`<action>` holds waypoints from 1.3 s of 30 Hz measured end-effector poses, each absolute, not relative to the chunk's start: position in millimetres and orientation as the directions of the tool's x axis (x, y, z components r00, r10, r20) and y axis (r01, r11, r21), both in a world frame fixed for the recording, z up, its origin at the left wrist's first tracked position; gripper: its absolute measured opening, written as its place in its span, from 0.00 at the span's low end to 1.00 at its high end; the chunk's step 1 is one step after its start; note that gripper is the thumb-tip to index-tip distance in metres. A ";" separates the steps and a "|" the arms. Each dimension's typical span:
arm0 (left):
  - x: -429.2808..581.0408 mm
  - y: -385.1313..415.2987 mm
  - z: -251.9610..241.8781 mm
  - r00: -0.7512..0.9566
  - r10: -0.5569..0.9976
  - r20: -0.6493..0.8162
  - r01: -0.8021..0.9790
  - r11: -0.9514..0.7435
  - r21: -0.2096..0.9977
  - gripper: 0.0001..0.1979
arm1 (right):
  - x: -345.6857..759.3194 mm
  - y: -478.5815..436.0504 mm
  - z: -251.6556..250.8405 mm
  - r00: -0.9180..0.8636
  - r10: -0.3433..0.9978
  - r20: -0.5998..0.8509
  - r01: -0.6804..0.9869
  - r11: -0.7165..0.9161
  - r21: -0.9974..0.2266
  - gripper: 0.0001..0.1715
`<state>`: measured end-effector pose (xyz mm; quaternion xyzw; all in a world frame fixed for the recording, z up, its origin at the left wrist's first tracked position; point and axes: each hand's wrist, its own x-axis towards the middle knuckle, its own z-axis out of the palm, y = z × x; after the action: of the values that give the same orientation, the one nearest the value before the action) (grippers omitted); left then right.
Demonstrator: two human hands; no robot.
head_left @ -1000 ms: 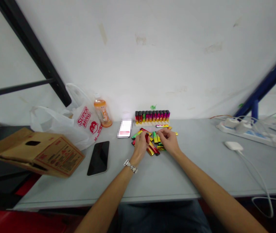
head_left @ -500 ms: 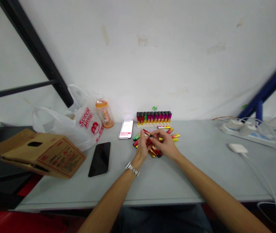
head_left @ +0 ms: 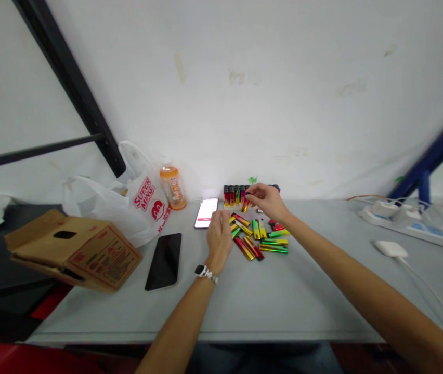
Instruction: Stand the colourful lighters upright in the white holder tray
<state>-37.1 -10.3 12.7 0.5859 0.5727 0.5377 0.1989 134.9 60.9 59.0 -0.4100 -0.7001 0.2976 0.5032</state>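
Note:
My right hand pinches a red-and-gold lighter upright between thumb and fingertips, just in front of the standing row of lighters. That row has black tops and stands in a pale tray, partly hidden behind my hand. My left hand is beside the left edge of a loose pile of lighters, its fingers curled together. Whether anything is inside those fingers is hidden. The piled lighters are shiny red, gold, green and yellow, lying flat at mixed angles.
A lit phone lies behind my left hand, and a dark phone nearer. To the left are an orange drink bottle, a white plastic bag and an open cardboard box. A power strip and white charger lie right.
My hands were together over the pile and are now apart. My right hand has moved up to the row with a lighter; my left has drawn left, uncovering the pile. The view has shifted slightly.

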 end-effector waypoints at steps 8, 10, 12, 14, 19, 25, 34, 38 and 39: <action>-44.2 -3.6 13.9 -0.200 0.876 0.440 0.543 -0.275 0.794 0.19 | 113.3 128.7 48.7 -0.283 0.821 0.496 0.589 0.557 -0.586 0.07; -44.6 -2.3 13.6 -0.196 0.878 0.436 0.547 -0.271 0.792 0.18 | 109.7 134.1 46.1 -0.318 0.811 0.491 0.607 0.572 -0.551 0.08; -45.3 -1.0 12.8 -0.192 0.885 0.425 0.549 -0.262 0.793 0.18 | 107.9 138.5 45.1 -0.348 0.805 0.480 0.614 0.583 -0.532 0.08; -46.1 0.2 12.1 -0.189 0.888 0.419 0.555 -0.255 0.792 0.18 | 107.5 142.5 46.0 -0.367 0.813 0.452 0.611 0.577 -0.542 0.08; -47.4 2.6 9.8 -0.190 0.889 0.418 0.565 -0.249 0.787 0.18 | 109.6 145.3 50.0 -0.384 0.852 0.356 0.638 0.524 -0.565 0.08; -47.5 6.3 3.5 -0.191 0.879 0.436 0.550 -0.272 0.790 0.18 | 114.0 120.6 45.5 -0.353 0.818 0.455 0.794 0.519 -0.316 0.14; -46.1 5.7 4.9 -0.188 0.879 0.439 0.539 -0.281 0.794 0.17 | 111.8 69.1 29.8 -0.316 0.871 0.377 0.909 0.391 -0.142 0.27; -44.9 4.3 5.7 -0.192 0.876 0.442 0.517 -0.293 0.804 0.16 | 110.0 59.7 23.1 -0.340 0.907 0.248 0.918 0.377 -0.123 0.23; -44.5 3.7 6.0 -0.188 0.878 0.440 0.510 -0.295 0.808 0.16 | 109.3 60.4 23.1 -0.337 0.916 0.220 0.920 0.369 -0.128 0.23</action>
<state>-44.5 3.7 6.0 0.6123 0.5669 0.5222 0.1761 109.3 60.4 23.1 -0.5614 -0.8176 -0.0094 0.1278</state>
